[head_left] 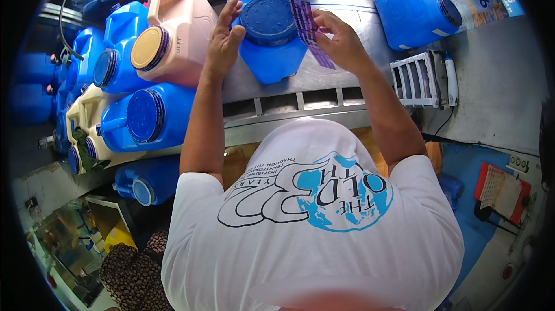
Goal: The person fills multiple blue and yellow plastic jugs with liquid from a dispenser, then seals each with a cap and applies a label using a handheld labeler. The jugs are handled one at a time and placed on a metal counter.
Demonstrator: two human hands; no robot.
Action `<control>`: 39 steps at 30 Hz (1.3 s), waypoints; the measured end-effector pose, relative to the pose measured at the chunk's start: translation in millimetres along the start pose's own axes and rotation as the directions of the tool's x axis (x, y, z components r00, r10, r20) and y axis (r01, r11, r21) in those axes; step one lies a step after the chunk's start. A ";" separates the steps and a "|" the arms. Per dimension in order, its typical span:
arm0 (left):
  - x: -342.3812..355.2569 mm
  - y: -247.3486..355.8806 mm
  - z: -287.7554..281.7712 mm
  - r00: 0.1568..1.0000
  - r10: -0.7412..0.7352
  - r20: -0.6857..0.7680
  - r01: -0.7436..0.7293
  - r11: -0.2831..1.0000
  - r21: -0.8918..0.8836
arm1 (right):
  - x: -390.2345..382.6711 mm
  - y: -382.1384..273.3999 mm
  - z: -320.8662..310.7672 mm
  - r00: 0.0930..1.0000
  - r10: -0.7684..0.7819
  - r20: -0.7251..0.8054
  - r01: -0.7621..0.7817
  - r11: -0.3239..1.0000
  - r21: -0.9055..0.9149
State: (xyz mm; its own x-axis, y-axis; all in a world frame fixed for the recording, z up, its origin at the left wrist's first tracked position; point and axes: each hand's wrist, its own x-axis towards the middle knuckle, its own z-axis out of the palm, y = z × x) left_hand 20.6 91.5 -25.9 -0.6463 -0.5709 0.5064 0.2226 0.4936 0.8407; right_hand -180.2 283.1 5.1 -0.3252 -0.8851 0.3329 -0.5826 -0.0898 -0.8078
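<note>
A blue plastic jug (272,65) with a wide dark blue screw lid (267,20) stands on the metal counter in front of me, its lid facing me. My left hand (223,42) is at the left side of the lid, fingers apart and thumb near the rim; whether it touches the lid is hard to tell. A purple printed plastic seal band (305,25) lies along the lid's right edge, its lower end hanging past the jug. My right hand (340,42) pinches this band between thumb and fingers.
Blue jugs (157,115) and a cream jug (184,22) crowd the counter's left side. Another blue jug (409,7) stands at the far right. A white slatted rack (413,81) sits right of the counter (352,77). At lower left is a person's patterned garment (130,276).
</note>
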 end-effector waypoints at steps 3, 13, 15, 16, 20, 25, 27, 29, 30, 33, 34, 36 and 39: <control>-10.5 39.8 3.0 0.993 0.097 -0.061 -0.084 0.978 0.190 | -15.2 -28.1 -0.8 1.000 0.005 0.011 -0.004 0.993 -0.121; -42.1 124.2 33.5 0.953 -0.208 0.222 0.052 0.830 0.555 | -30.6 -55.7 9.8 0.926 -0.333 0.180 0.378 0.795 -0.474; -45.3 117.6 27.4 0.927 -0.300 0.226 0.105 0.784 0.612 | -29.7 -49.4 0.9 0.944 -0.303 0.132 0.327 0.800 -0.503; -46.8 116.2 28.7 0.952 -0.227 0.205 0.056 0.789 0.612 | -29.9 -42.0 -2.6 0.957 -0.267 0.109 0.286 0.830 -0.478; -39.2 128.5 51.3 0.979 0.151 0.138 -0.204 0.723 0.660 | -28.8 -35.4 -1.0 0.936 -0.293 0.193 0.350 0.817 -0.457; -43.9 126.5 75.9 0.991 -0.054 0.122 -0.044 0.734 0.678 | -20.7 -50.3 1.0 0.905 -0.385 0.182 0.425 0.794 -0.435; -47.2 121.7 67.2 0.995 -0.080 0.066 0.012 0.727 0.686 | -20.4 -41.4 -8.3 0.901 -0.392 0.185 0.432 0.790 -0.434; -50.5 123.5 60.5 0.995 -0.095 -0.034 0.093 0.728 0.679 | -19.5 -27.6 -18.8 0.908 -0.385 0.164 0.417 0.804 -0.424; -52.1 124.3 57.4 0.991 -0.102 -0.084 0.132 0.728 0.673 | -20.4 -18.6 -22.6 0.917 -0.373 0.144 0.398 0.820 -0.412; -56.9 119.2 46.7 0.991 -0.080 -0.110 0.134 0.708 0.693 | -13.2 -14.9 -24.8 0.926 -0.349 0.147 0.378 0.834 -0.402; -55.8 115.4 44.9 0.993 -0.002 -0.122 0.090 0.691 0.717 | -9.1 -16.2 -25.4 0.925 -0.346 0.158 0.380 0.832 -0.404; -49.4 105.8 40.9 0.979 0.154 -0.134 0.003 0.644 0.765 | 1.3 -18.4 -21.0 0.899 -0.420 0.121 0.429 0.793 -0.432; -37.1 99.6 37.1 0.959 0.235 -0.157 0.002 0.551 0.835 | 18.9 -13.6 -15.7 0.878 -0.469 0.094 0.450 0.747 -0.490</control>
State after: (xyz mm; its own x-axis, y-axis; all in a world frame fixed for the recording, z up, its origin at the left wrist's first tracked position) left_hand 39.7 186.2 31.9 -0.4535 -0.5348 0.7130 -0.4878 0.8185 0.3036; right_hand -190.1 274.8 30.0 0.0571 -0.7782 0.6254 -0.9462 -0.2421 -0.2148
